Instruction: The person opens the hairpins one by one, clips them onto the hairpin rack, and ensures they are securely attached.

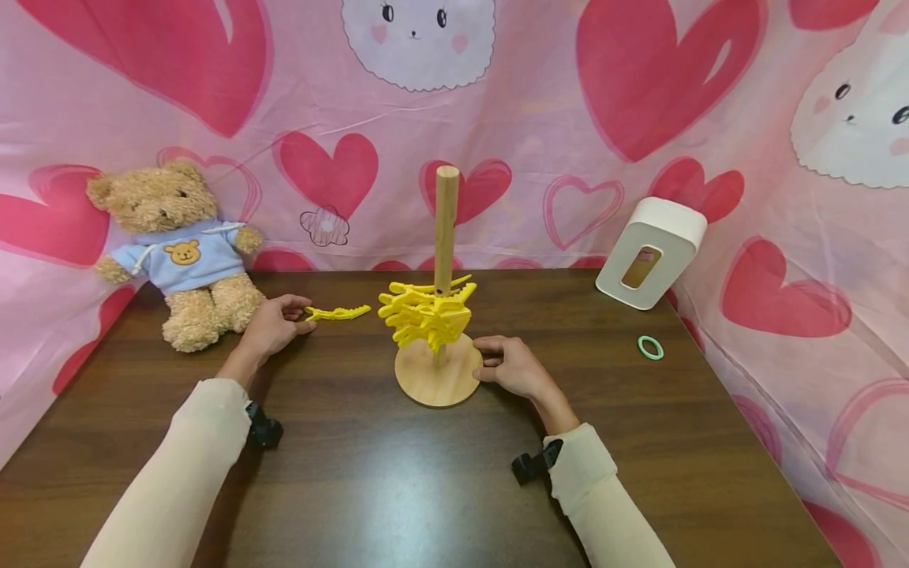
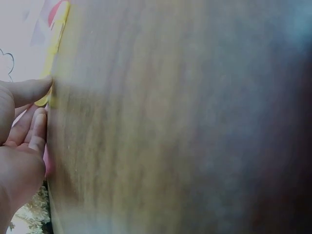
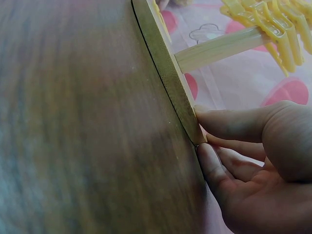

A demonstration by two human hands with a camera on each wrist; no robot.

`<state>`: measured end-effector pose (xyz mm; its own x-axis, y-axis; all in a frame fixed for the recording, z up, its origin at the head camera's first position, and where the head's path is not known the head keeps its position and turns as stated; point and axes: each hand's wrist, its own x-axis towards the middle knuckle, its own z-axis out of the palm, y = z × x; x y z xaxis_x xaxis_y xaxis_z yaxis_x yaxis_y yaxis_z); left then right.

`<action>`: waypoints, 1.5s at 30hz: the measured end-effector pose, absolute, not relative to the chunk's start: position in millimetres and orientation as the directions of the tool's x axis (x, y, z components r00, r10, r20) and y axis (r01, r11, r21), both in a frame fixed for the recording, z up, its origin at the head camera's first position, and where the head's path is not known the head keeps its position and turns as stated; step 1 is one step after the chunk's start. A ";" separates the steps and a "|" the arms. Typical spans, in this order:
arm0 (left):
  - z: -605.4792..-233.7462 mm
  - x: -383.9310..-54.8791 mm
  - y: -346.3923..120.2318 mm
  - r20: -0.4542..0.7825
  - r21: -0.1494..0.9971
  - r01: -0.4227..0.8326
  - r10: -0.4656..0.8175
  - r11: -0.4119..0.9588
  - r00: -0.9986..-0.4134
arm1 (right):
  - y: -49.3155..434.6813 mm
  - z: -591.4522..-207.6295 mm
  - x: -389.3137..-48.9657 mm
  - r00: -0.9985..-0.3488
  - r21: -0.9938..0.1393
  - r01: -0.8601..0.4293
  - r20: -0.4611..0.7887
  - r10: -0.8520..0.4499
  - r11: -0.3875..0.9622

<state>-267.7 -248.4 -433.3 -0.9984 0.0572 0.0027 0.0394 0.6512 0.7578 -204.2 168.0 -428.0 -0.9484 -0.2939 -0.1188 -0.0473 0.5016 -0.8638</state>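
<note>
Left of the middle, a long thin yellow plastic piece with a bumpy edge [image 1: 337, 313] lies low at the table surface. My left hand [image 1: 278, 325] pinches its near end between thumb and fingers; the left wrist view shows the hand [image 2: 24, 126] at that end. A wooden stand [image 1: 446, 225] has an upright post and a round base [image 1: 435, 386]. Several similar yellow pieces [image 1: 426, 315] sit in a tangled bunch around its post. My right hand [image 1: 513, 367] holds the right rim of the base, thumb on top, fingers against the edge [image 3: 183, 107].
A teddy bear [image 1: 181, 256] in a blue top sits at the back left, close to my left hand. A white box with an oval opening [image 1: 649, 252] leans at the back right. A green ring [image 1: 649, 347] lies before it on the brown table [image 1: 341, 473].
</note>
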 end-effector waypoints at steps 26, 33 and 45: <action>-422.8 -265.1 -231.3 0.109 0.774 0.131 0.073 0.619 -0.991 | 170.2 -429.3 -205.3 -0.949 -0.870 -0.051 -0.110 -0.295 0.490; -413.9 -260.0 -222.1 0.205 0.778 0.214 0.084 0.591 -0.975 | 169.1 -429.9 -204.6 -0.948 -0.870 -0.048 -0.115 -0.295 0.491; -390.5 -248.6 -204.6 0.429 0.701 0.383 0.073 0.601 -0.900 | 167.8 -428.3 -202.0 -0.947 -0.870 -0.059 -0.107 -0.304 0.489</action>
